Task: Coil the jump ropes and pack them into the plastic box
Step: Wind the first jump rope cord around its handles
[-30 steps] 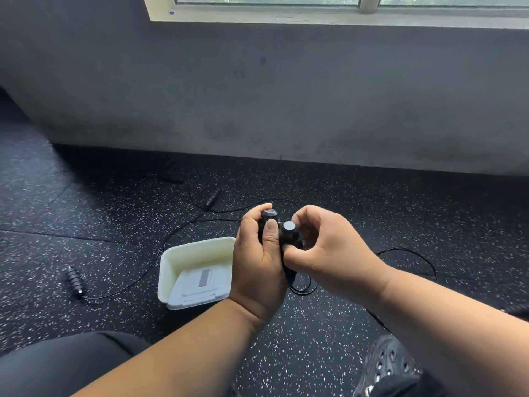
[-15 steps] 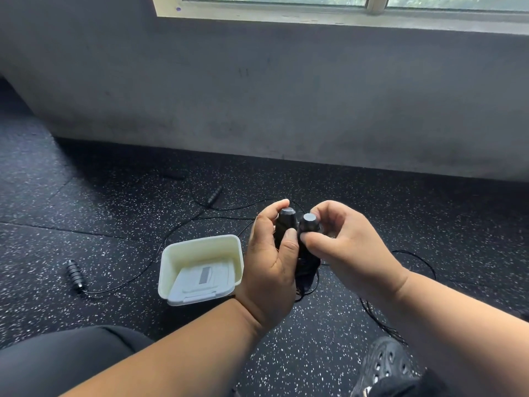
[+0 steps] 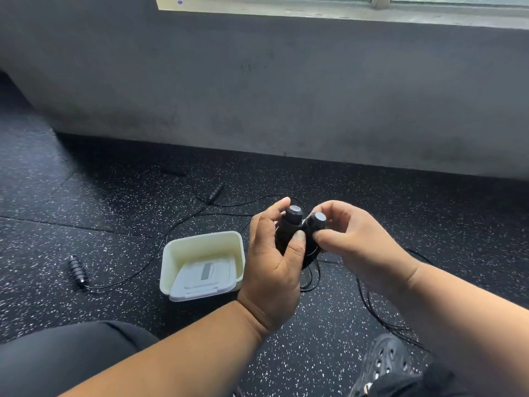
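Head view: plastic box [image 3: 200,247] beside left hand [image 3: 274,270]

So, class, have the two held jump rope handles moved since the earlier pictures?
Yes. The handles shifted slightly right, away from the plastic box on the floor.

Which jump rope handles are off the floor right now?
The two smooth capped handles side by side, gripped by both hands; the ribbed ones lie on the floor.
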The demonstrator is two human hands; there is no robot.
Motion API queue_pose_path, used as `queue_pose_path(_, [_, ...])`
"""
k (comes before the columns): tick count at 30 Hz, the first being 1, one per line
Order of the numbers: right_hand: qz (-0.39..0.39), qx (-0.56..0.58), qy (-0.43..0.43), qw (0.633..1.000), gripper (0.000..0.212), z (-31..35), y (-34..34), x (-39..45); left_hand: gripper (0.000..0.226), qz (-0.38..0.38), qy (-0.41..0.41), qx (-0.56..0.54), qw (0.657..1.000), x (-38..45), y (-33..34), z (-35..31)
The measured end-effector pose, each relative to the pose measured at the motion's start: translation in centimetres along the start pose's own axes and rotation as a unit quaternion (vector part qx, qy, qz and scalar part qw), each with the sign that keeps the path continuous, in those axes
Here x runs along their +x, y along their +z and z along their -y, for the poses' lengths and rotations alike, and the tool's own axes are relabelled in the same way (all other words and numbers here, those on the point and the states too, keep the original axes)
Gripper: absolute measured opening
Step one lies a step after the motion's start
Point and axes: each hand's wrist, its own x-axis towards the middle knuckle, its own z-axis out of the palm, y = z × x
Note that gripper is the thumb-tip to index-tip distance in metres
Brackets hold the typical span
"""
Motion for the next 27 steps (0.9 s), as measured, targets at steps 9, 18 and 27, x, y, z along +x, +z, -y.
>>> queue_pose_path(9, [-0.020,-0.127,-0.048,0.990,0.015,0.2,0.4,-0.2,0.036,-0.033,0.019,0.011,0.999,-0.1,0.1,-0.3])
queue_pose_path(18, [-0.015,-0.113,-0.096,0.989,0.014,0.6,0.4,-0.7,0.030,-0.027,0.003,-0.035,0.999,-0.1,0.1,-0.9])
queue_pose_path(27, [0.020,-0.088,-0.090,0.992,0.015,0.8,0.5,-0.6,0.035,0.004,-0.037,-0.093,0.995,0.4,-0.2,-1.5])
